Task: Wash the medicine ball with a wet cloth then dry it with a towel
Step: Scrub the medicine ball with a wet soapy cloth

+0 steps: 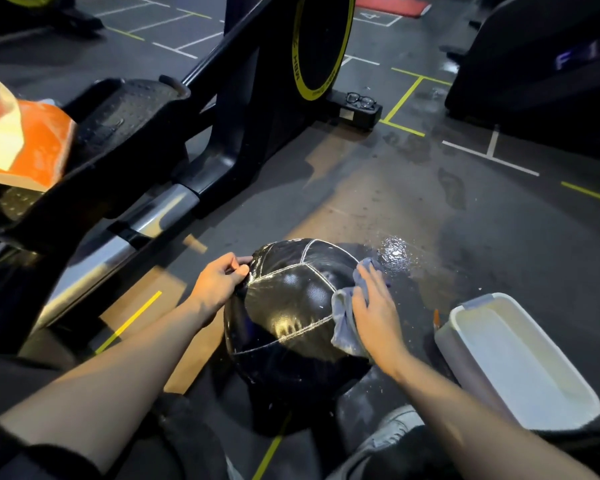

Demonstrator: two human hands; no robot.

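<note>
- Fingers (368, 282) of my right hand (374, 313) lie flat and slightly spread, pressing the blue-grey cloth (343, 317) against the right flank of the medicine ball (288, 306); they press rather than clamp, the cloth pinned under the palm
- my left hand (219, 282) sits on the ball's upper-left edge, fingers curled and pinched on a seam ridge there, steadying it
- the ball, black with pale stitched seams, rests on the dark gym floor (361, 188) between my knees; its skin is glossy and beaded with droplets, so I judge this to be the washing step, well along on the top and right but with the underside untouched (I cannot see it)
- next move, as I judge it: roll the ball with the left hand to bring unwiped panels up, keeping the grip firm since the wet surface will likely be slippery; drying comes only after that
- a white basin (520, 358) stands just beside the ball on my right; its inside looks pale and smooth, and I cannot tell whether it holds water
- a puddle (395, 252) glints on the floor beyond the ball
- an orange towel (25, 147) lies on the exercise machine's pedal (132, 112) at far left, well apart; reaching it will mean letting go of the ball
</note>
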